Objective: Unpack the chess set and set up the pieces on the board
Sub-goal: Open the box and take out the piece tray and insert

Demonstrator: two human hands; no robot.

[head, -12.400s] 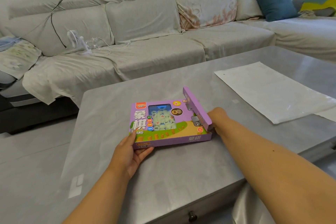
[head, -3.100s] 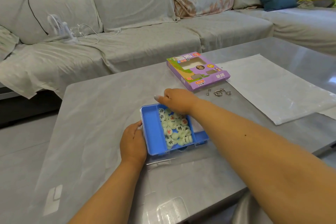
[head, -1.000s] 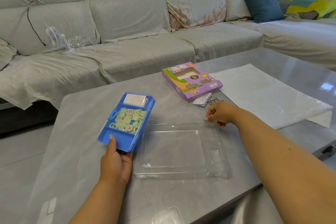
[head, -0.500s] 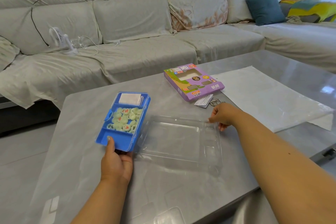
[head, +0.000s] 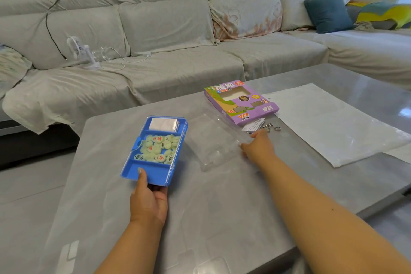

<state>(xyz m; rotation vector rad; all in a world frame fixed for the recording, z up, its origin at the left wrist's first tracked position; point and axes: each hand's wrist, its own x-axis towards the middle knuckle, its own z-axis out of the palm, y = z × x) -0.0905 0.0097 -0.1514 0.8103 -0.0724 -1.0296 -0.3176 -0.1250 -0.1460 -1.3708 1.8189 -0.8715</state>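
My left hand (head: 149, 198) grips the near end of a blue tray (head: 146, 174), thumb on its rim. Its middle compartment holds several pale green round chess pieces (head: 159, 148) with red and dark characters. A folded white sheet (head: 163, 123) lies in the far compartment. To the right a clear plastic lid (head: 213, 140) lies tilted on the grey table (head: 222, 218); my right hand (head: 259, 148) holds its right edge with curled fingers. The empty purple chess box (head: 241, 102) lies beyond.
A white sheet (head: 333, 124) is spread on the table's right side. A small paper slip (head: 254, 124) and metal wire rings (head: 272, 127) lie beside the box. A grey sofa (head: 178, 51) with a small fan (head: 81, 51) stands behind the table.
My right hand has pushed the clear lid away, toward the purple box. My left hand still holds the blue tray in much the same place.
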